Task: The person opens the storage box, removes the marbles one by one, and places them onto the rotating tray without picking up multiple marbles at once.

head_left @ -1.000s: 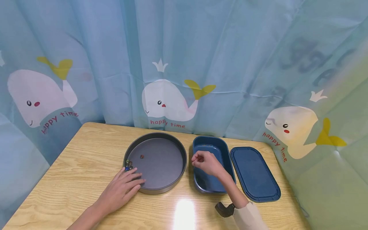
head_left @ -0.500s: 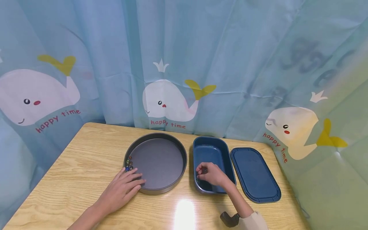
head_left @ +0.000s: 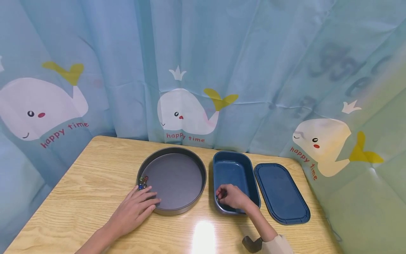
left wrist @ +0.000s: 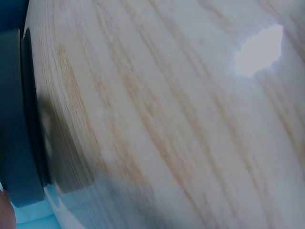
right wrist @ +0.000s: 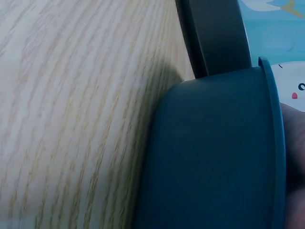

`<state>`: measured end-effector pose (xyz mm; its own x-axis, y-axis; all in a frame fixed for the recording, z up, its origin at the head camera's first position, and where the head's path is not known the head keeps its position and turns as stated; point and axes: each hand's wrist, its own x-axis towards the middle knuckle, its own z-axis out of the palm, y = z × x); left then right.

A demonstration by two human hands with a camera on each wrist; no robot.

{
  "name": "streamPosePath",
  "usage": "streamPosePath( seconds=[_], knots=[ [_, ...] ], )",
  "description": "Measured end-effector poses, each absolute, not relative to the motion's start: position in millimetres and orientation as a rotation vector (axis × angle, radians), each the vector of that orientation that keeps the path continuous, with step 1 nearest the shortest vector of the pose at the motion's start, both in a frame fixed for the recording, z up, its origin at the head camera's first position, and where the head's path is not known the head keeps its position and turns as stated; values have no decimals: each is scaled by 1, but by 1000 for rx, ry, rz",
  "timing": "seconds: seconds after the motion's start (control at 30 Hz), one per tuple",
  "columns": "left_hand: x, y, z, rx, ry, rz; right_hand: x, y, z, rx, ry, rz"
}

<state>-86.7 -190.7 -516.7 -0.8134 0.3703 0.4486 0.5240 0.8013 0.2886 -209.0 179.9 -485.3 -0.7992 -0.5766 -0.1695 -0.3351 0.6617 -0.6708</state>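
My left hand (head_left: pixel 134 210) rests with spread fingers on the near left rim of a round dark grey pan (head_left: pixel 177 183). Inside that pan, just beyond the fingertips, several small glass marbles (head_left: pixel 141 179) are bunched against the left wall. My right hand (head_left: pixel 233 197) reaches into a blue rectangular box (head_left: pixel 233 171), its curled fingers low in the near left corner. A small dark marble (head_left: pixel 217 198) shows at these fingertips and seems pinched there, though the fingers mostly cover it. In the right wrist view the box wall (right wrist: pixel 214 152) hides most of the hand.
A flat blue lid (head_left: pixel 282 194) lies right of the box on the wooden table (head_left: pixel 79 183). A whale-print curtain (head_left: pixel 196 53) hangs behind the table. The pan and box stand close side by side.
My right hand has moved from over the box's left rim down into its near left corner. A marble in the pan has rolled left to join the others. My left hand stays put.
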Motion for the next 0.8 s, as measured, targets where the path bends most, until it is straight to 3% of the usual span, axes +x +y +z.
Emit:
streamPosePath(
  seconds=[0.8],
  knots=[
    [-86, -190, -516, -674, -2615, -548, -211, 184, -486, -804, 2565, -915]
  ],
)
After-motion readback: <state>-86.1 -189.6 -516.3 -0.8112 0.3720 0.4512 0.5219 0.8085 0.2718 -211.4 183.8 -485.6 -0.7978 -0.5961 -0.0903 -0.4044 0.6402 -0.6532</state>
